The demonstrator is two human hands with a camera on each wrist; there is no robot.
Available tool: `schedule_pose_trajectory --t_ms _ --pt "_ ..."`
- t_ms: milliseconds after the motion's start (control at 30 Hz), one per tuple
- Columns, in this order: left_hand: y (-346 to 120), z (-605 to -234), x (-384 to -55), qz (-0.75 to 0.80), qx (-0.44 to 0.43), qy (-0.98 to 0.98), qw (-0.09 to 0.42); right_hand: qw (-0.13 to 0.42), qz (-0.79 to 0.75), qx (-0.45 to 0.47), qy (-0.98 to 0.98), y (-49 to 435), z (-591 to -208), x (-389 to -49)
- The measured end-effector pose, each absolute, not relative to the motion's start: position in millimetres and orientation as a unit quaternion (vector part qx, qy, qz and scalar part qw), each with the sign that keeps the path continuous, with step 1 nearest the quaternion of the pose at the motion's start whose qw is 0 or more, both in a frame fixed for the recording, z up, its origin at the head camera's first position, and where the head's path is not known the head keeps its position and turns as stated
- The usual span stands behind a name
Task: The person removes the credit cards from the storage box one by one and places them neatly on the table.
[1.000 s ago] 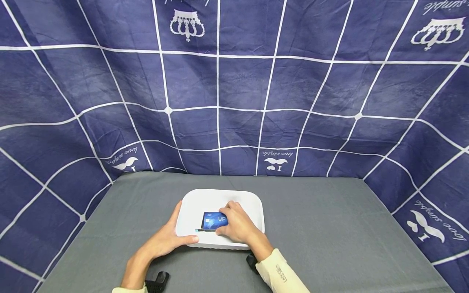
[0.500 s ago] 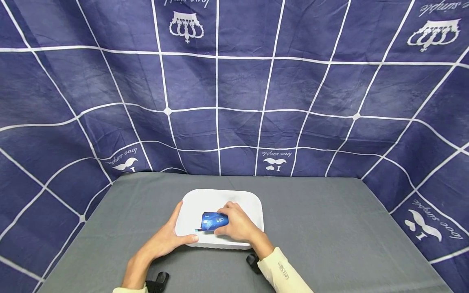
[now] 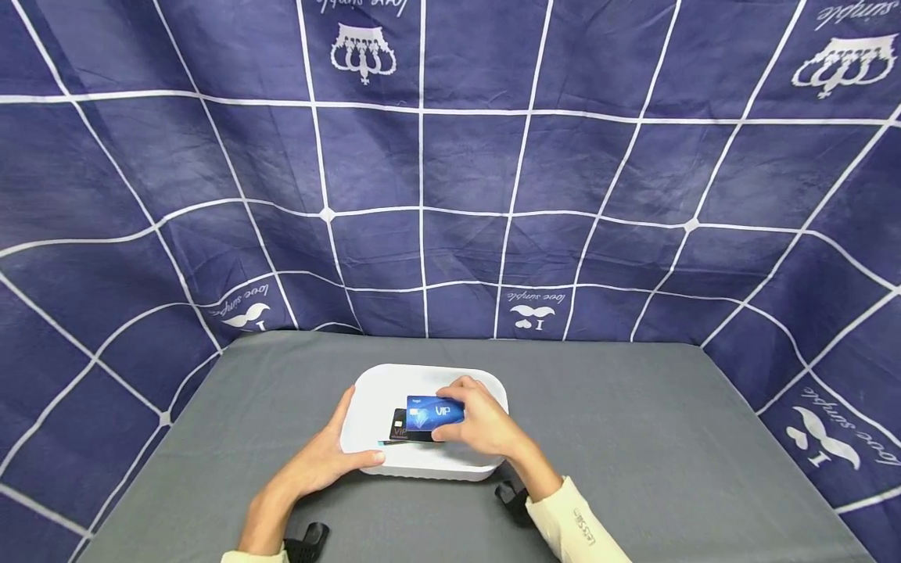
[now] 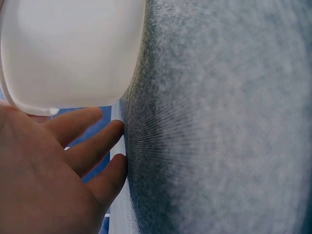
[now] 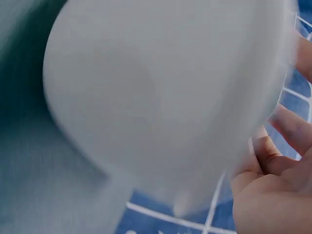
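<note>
The white tray (image 3: 376, 387) is braced by the left hand (image 3: 327, 453), its fingers spread, while above it the right hand (image 3: 486, 422) pinches the blue card (image 3: 425, 413), just shifted enough to expose part of the black card (image 3: 397, 428) inside.

The left hand (image 3: 324, 458) spreads, the right hand (image 3: 483, 421) pinches, the 2 apart.

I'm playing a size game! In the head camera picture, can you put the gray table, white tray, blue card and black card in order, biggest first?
1. Gray table
2. White tray
3. Blue card and black card: can't rank these, because the blue one covers part of the black one.
</note>
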State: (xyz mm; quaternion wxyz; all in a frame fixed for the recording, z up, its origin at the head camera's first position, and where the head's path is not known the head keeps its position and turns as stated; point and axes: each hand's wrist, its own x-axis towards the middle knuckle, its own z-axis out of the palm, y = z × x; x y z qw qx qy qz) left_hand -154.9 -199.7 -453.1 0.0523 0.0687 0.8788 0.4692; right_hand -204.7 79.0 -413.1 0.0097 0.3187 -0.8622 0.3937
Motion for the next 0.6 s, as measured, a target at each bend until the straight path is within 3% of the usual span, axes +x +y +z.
schedule_pose_trajectory --t_ms 233,600 --pt "-199 -453 -156 0.491 0.073 0.867 0.049 0.043 0.370 0.311 -0.874 125 -395 -199" --pt "-198 -455 -155 0.495 0.084 0.864 0.044 0.071 0.349 0.262 -0.897 191 -400 -188"
